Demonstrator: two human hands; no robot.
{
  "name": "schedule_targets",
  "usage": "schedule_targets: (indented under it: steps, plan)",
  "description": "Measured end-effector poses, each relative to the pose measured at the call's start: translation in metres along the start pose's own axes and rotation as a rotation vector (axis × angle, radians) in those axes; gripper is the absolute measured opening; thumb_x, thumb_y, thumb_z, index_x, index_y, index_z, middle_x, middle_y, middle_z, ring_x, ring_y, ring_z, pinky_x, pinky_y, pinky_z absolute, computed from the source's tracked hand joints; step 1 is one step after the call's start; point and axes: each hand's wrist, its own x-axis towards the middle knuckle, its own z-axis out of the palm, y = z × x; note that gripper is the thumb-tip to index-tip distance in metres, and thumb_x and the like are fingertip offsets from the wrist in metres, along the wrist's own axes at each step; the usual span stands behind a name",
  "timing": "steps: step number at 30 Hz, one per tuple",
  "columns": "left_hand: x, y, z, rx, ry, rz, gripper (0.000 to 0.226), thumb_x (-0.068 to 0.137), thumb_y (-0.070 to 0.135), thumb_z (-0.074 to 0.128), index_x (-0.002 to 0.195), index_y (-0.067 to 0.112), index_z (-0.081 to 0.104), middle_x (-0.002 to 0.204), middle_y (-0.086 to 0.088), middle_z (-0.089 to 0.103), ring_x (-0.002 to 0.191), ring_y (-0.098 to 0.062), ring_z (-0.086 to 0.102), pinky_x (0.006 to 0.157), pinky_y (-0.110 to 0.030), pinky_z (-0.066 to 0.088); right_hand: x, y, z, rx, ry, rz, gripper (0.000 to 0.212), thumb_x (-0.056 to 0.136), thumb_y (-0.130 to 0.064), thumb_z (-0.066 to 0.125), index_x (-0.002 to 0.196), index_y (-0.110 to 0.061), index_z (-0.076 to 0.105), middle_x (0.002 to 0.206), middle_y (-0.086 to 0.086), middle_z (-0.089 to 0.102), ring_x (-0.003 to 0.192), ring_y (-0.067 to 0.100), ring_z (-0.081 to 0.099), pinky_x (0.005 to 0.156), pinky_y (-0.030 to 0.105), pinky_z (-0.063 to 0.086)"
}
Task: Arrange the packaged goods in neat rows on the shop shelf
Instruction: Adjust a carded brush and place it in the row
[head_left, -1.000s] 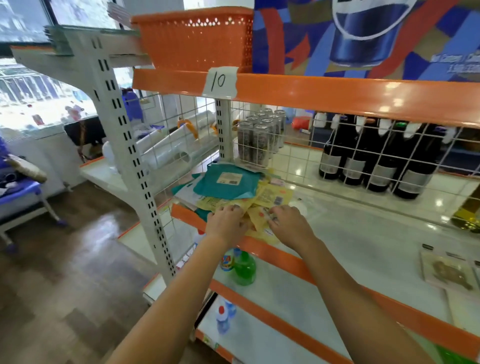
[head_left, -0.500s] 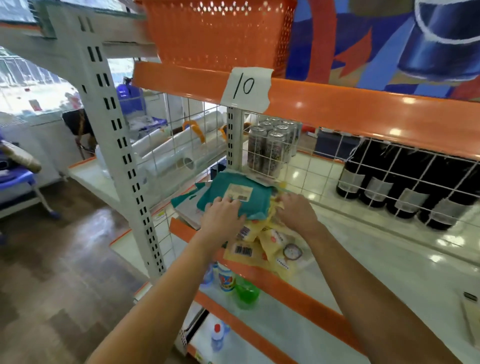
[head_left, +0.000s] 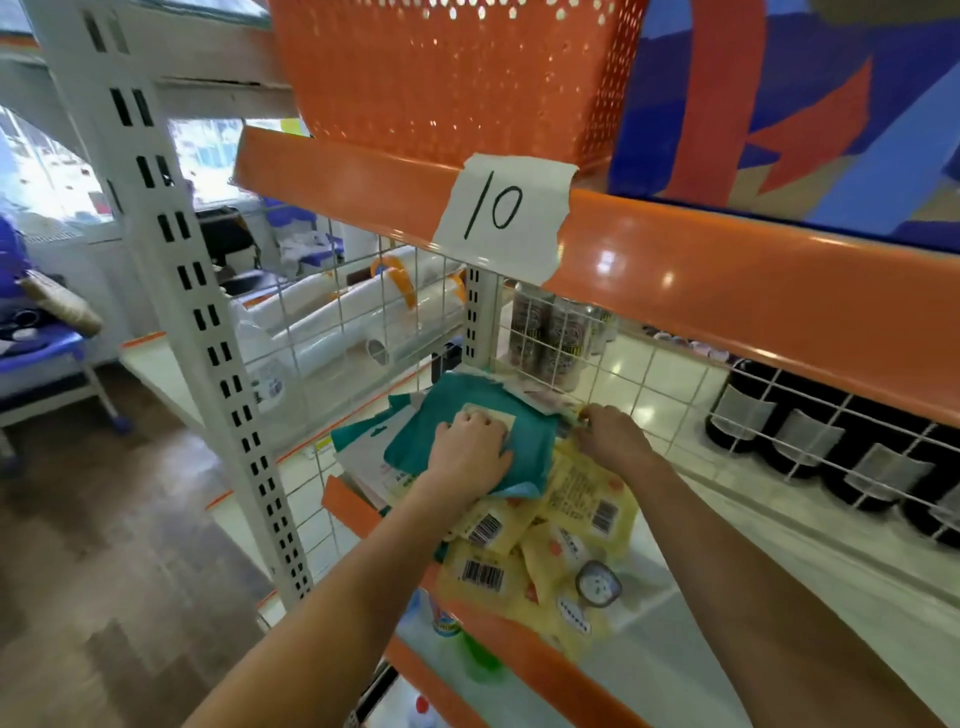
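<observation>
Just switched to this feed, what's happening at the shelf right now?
A person is sorting a messy pile of packets at the left end of the white shelf. The left hand presses flat on a teal packet on top of the pile. The right hand pinches something at the pile's back edge by the wire grid. Yellow packets lie jumbled at the shelf's front edge, not yet in rows.

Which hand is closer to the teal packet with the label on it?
Left. The left hand rests flat on top of the teal packet, partly covering its label. The right hand is just beyond its right edge, at the yellow packets.
</observation>
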Motion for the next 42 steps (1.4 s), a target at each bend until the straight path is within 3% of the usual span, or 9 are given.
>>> schedule_targets:
  steps: [10,13,15,18,21,25,31,38,42]
  plan:
    - [0.023,-0.01,0.003,0.004,-0.028,0.066,0.031,0.097,0.039,0.042,0.114,0.018,0.057,0.122,-0.005,0.054,0.118,-0.025,0.046,0.096,-0.041,0.038,0.021,-0.012,-0.003,0.29,-0.047,0.193,0.027,0.094,-0.027,0.049,0.099,-0.004,0.062,0.093,0.013,0.064,0.082,0.027,0.061,0.073,0.034,0.05]
    - [0.026,-0.012,0.003,-0.022,-0.029,0.072,0.031,0.097,0.039,0.042,0.114,0.019,0.057,0.121,-0.005,0.054,0.116,-0.025,0.047,0.098,-0.042,0.039,0.025,-0.018,-0.002,0.592,-0.111,0.323,0.027,0.094,-0.023,0.054,0.098,0.003,0.062,0.083,0.014,0.063,0.062,0.021,0.058,0.06,0.029,0.05]
    - [0.026,-0.013,0.004,-0.028,-0.028,0.07,0.031,0.097,0.038,0.042,0.116,0.019,0.057,0.122,-0.005,0.054,0.116,-0.025,0.046,0.098,-0.042,0.038,0.025,-0.021,0.0,0.876,-0.159,0.426,0.021,0.092,-0.015,0.06,0.099,0.005,0.058,0.092,0.018,0.062,0.061,0.019,0.059,0.046,0.022,0.053]
    - [0.026,-0.013,0.004,-0.04,-0.022,0.073,0.032,0.097,0.036,0.041,0.12,0.019,0.055,0.124,-0.005,0.053,0.118,-0.025,0.045,0.098,-0.042,0.038,0.022,-0.02,0.0,1.077,-0.177,0.484,0.014,0.088,-0.007,0.064,0.084,0.003,0.056,0.083,0.015,0.059,0.063,0.019,0.059,0.041,0.021,0.053]
    - [0.024,-0.012,0.004,-0.055,-0.008,0.073,0.033,0.097,0.035,0.04,0.122,0.02,0.054,0.126,-0.005,0.052,0.12,-0.025,0.044,0.099,-0.042,0.038,0.015,-0.017,-0.001,1.132,-0.204,0.494,0.014,0.086,-0.005,0.066,0.079,0.003,0.056,0.08,0.014,0.06,0.064,0.019,0.06,0.043,0.023,0.055]
    - [0.022,-0.012,0.006,-0.062,-0.012,0.067,0.034,0.097,0.035,0.04,0.125,0.019,0.053,0.129,-0.005,0.051,0.124,-0.025,0.041,0.101,-0.042,0.035,0.002,-0.015,-0.003,1.249,-0.249,0.516,0.012,0.086,-0.003,0.066,0.09,0.005,0.057,0.083,0.014,0.06,0.068,0.02,0.061,0.047,0.026,0.057]
    - [0.019,-0.018,0.001,-0.083,-0.042,0.112,0.033,0.096,0.035,0.041,0.122,0.02,0.055,0.127,-0.004,0.053,0.122,-0.024,0.043,0.1,-0.041,0.036,-0.026,-0.022,-0.005,1.436,-0.169,0.508,0.018,0.089,-0.003,0.061,0.103,0.006,0.056,0.083,0.014,0.061,0.067,0.017,0.059,0.043,0.02,0.053]
    - [-0.004,-0.035,-0.007,-0.077,-0.07,0.221,0.039,0.097,0.033,0.041,0.132,0.019,0.049,0.138,-0.006,0.045,0.125,-0.026,0.041,0.101,-0.043,0.037,-0.071,-0.051,0.002,1.464,-0.102,0.444,0.008,0.093,-0.002,0.055,0.085,0.002,0.057,0.074,0.012,0.064,0.047,0.009,0.065,0.046,0.021,0.054]
    - [-0.02,-0.046,-0.008,-0.07,-0.073,0.263,0.039,0.096,0.034,0.043,0.131,0.018,0.05,0.142,-0.006,0.043,0.124,-0.029,0.042,0.099,-0.042,0.039,-0.099,-0.071,0.016,1.573,-0.041,0.451,0.007,0.093,0.0,0.053,0.087,0.003,0.057,0.079,0.014,0.064,0.055,0.014,0.067,0.046,0.024,0.055]
